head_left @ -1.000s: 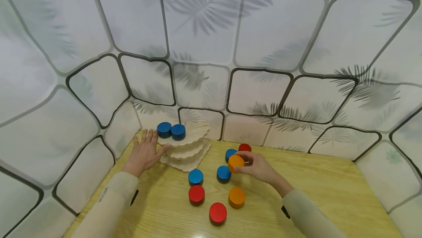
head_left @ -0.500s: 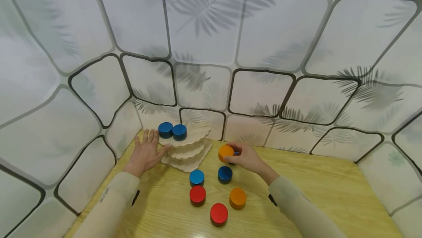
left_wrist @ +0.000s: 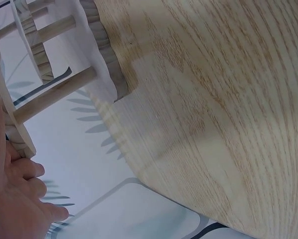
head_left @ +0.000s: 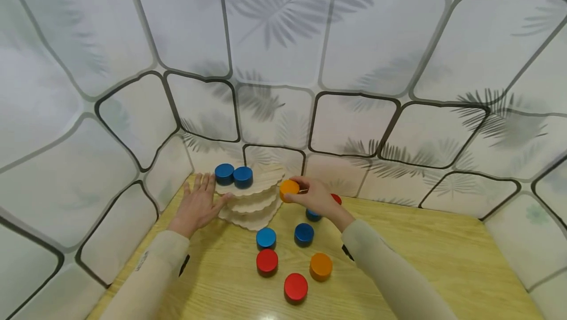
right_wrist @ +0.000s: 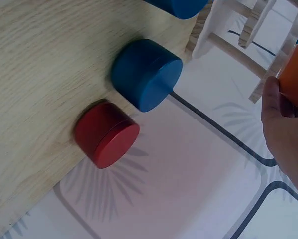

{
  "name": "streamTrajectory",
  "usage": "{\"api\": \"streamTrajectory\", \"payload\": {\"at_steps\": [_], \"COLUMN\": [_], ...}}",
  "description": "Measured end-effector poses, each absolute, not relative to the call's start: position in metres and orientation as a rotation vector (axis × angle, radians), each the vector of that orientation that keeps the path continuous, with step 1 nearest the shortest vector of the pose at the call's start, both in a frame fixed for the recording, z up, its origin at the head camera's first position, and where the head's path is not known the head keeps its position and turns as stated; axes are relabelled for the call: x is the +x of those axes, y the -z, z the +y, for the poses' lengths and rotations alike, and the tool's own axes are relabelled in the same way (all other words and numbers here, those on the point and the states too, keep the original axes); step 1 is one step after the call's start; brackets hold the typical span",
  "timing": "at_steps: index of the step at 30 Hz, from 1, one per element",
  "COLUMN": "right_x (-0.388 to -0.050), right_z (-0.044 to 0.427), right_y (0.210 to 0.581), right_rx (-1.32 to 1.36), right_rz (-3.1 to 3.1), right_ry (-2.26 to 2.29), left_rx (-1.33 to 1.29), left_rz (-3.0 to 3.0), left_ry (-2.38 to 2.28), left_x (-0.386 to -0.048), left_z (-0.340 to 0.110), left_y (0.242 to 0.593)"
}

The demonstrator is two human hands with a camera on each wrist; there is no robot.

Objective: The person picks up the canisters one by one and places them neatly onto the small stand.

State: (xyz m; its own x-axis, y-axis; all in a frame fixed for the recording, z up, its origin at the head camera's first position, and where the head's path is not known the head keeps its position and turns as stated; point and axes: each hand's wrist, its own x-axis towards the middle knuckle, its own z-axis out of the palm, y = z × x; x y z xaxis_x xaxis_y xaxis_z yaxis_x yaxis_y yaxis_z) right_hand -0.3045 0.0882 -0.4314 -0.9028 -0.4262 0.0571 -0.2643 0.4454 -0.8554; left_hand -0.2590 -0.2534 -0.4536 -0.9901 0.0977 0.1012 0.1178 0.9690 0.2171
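Note:
A tiered wooden stand [head_left: 259, 217] with scalloped edges stands at the back left, its tiers joined by round posts. On its top tier are two blue round tins [head_left: 224, 174], side by side. My left hand [head_left: 198, 207] lies against the stand's left end, fingers extended, thumb along the front edge. In the left wrist view its fingers [left_wrist: 32, 186] show beside the tier's rim. My right hand [head_left: 320, 199] pinches an orange round tin [head_left: 289, 191] between thumb and fingers, near the top tier's right end. The right wrist view shows this orange tin [right_wrist: 295, 79] partly cut off.
On the wooden table [head_left: 425, 256] stand a light-blue tin [head_left: 266, 238], a blue tin [head_left: 303, 234], two red tins [head_left: 267, 262] and another orange tin [head_left: 321, 266]. A blue tin [right_wrist: 146, 74] and a red tin [right_wrist: 107, 133] sit by the patterned back wall [head_left: 354, 123].
My right hand has carried the orange tin left and up, from over the back blue tins to the stand's right end. The left hand keeps its place on the stand.

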Motion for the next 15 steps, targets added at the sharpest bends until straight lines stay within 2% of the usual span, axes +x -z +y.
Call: {"api": "streamTrajectory", "payload": {"at_steps": [15], "right_x": [-0.322], "right_z": [0.053], "right_y": [0.426], "right_rx": [-0.555], "right_rz": [2.544], "right_ry": [1.501], "left_rx": [-0.17], "left_rz": [-3.024], "left_ry": [0.355], "left_x": [-0.258], "left_z": [-0.253], "left_y": [0.453]}}
